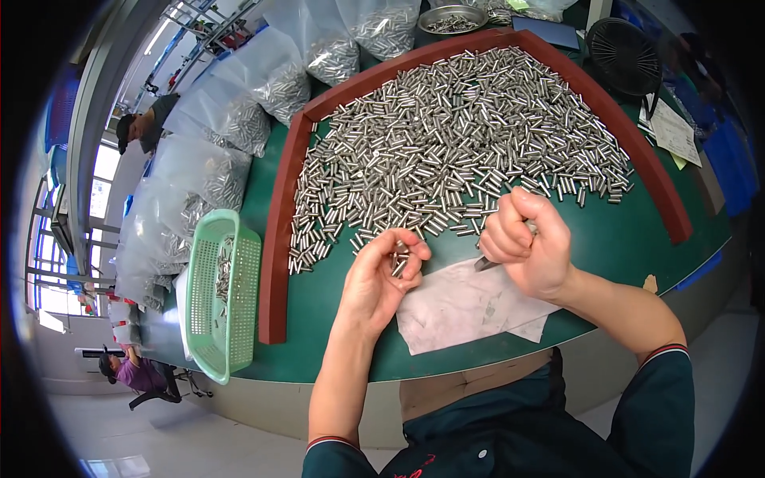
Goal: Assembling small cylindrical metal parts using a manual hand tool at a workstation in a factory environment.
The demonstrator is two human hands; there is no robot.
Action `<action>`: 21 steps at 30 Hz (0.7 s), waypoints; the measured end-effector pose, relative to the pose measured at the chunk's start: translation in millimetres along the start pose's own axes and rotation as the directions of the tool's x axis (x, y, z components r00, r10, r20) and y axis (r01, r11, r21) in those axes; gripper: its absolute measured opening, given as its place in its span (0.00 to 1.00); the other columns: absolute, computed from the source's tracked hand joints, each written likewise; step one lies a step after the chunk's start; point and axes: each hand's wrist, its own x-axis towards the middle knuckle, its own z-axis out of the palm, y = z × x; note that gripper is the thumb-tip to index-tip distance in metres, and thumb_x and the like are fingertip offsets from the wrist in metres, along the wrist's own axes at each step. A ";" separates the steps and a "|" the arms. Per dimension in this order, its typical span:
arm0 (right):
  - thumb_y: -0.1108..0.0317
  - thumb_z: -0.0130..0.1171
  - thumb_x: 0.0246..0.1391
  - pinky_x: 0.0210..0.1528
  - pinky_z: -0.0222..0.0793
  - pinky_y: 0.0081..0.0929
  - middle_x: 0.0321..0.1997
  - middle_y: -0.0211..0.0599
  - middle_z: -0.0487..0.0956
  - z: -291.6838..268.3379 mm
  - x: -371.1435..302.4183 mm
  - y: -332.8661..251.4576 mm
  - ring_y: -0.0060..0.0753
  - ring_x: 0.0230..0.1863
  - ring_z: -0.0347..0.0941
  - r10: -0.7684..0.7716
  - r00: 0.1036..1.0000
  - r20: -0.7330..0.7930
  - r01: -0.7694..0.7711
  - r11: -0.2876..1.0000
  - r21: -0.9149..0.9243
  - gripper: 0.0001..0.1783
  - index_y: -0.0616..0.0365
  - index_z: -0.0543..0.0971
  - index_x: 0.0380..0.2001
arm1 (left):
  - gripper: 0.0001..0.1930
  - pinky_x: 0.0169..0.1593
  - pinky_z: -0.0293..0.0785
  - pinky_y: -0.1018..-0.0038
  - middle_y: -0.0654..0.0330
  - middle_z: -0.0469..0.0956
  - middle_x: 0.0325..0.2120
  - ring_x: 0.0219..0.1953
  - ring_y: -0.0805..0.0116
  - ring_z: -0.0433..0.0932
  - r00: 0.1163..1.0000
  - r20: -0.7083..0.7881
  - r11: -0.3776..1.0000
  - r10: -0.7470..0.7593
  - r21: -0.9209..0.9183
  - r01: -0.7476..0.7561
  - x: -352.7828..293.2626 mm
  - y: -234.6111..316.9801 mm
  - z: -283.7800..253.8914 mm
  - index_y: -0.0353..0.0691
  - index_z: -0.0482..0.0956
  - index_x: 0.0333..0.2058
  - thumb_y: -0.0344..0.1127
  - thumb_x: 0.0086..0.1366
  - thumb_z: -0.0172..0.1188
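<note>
A broad heap of short, shiny metal pins (446, 131) lies on the green table. At the heap's near edge, my left hand (378, 279) is cupped palm up, its fingers curled round several metal pins (400, 261). To its right, my right hand (526, 243) is closed in a fist above a stained white cloth (462, 307). From under its fingers pokes a short grey metal end (483, 264), which looks like one more pin; whatever else the fist holds is hidden.
Dark red wooden bars (275, 239) frame the heap. Left of them stands a green plastic basket (247, 299) with some pins inside. Clear bags of pins (275, 84) line the far left edge. A metal bowl (453, 19) and a black fan (624, 56) stand at the back. Two people are at left.
</note>
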 end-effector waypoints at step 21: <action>0.59 0.33 0.56 0.14 0.38 0.19 0.05 0.22 0.49 2.8 -1.3 -1.5 0.17 0.09 0.38 0.007 1.000 -0.030 -0.010 0.995 -0.098 0.23 0.50 0.54 0.08 | 0.04 0.14 0.56 0.76 0.64 0.60 0.04 0.07 0.74 0.59 0.780 0.137 -0.063 0.610 0.990 -0.125 10.1 -15.6 7.7 0.36 0.74 0.18 0.28 0.45 0.60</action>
